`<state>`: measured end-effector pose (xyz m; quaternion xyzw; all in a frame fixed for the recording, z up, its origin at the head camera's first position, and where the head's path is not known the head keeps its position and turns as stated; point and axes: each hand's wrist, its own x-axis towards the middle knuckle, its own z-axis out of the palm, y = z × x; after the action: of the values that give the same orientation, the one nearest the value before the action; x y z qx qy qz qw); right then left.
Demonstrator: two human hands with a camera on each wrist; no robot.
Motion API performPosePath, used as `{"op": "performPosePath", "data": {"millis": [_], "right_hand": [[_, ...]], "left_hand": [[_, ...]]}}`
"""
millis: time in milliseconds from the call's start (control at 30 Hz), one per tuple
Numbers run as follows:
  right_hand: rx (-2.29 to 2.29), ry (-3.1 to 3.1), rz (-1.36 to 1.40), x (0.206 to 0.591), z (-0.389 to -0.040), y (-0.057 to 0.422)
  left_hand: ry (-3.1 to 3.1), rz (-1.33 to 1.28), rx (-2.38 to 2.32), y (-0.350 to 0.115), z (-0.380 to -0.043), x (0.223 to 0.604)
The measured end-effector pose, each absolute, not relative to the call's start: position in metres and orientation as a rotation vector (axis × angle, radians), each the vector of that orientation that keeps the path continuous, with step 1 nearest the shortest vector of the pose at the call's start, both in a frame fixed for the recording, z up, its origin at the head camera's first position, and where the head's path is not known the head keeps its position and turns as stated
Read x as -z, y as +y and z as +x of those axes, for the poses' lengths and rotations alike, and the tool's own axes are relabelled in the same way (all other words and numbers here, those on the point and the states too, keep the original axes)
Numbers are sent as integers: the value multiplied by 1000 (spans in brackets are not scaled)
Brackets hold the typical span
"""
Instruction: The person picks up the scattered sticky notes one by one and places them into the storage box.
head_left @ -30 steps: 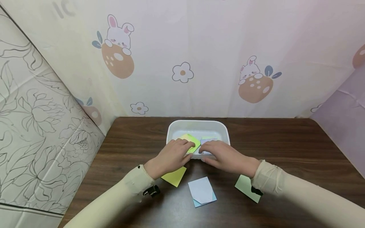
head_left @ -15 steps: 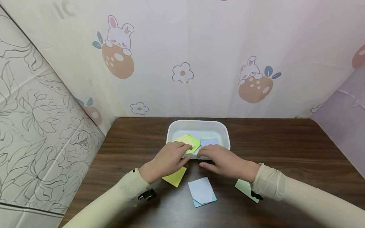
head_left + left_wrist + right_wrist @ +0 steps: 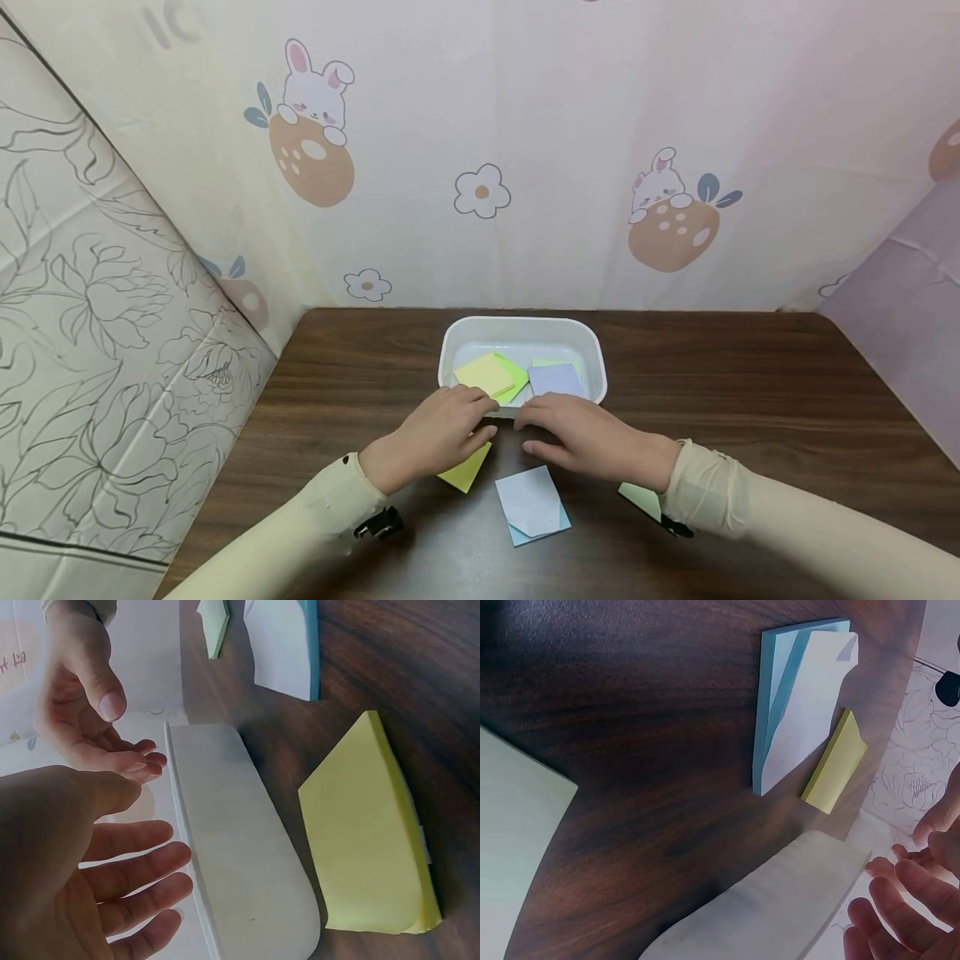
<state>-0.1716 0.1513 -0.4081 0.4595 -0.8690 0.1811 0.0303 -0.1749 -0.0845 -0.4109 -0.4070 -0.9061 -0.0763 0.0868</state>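
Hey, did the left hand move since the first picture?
Yes, toward the bottom of the head view: against the box, the left hand has drawn back from over the inside to about the near rim.

Your left sleeve [image 3: 277, 533] and right sleeve [image 3: 825, 529] are long and pale cream. The left has 1 small black spot [image 3: 346, 459] near its edge, with a boxy black fitting [image 3: 380, 524] below. The right cuff [image 3: 697, 483] gathers into creases above a black piece [image 3: 677, 528]. Your left hand [image 3: 431, 433] and right hand [image 3: 588, 427] are bare.
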Motion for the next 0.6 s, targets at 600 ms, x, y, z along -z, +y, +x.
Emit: {"op": "performPosePath", "data": {"millis": [600], "right_hand": [[-546,-2682,1477,422,-166,149]], "left_hand": [[-2728,-1270,242,-91,-168,428]]}}
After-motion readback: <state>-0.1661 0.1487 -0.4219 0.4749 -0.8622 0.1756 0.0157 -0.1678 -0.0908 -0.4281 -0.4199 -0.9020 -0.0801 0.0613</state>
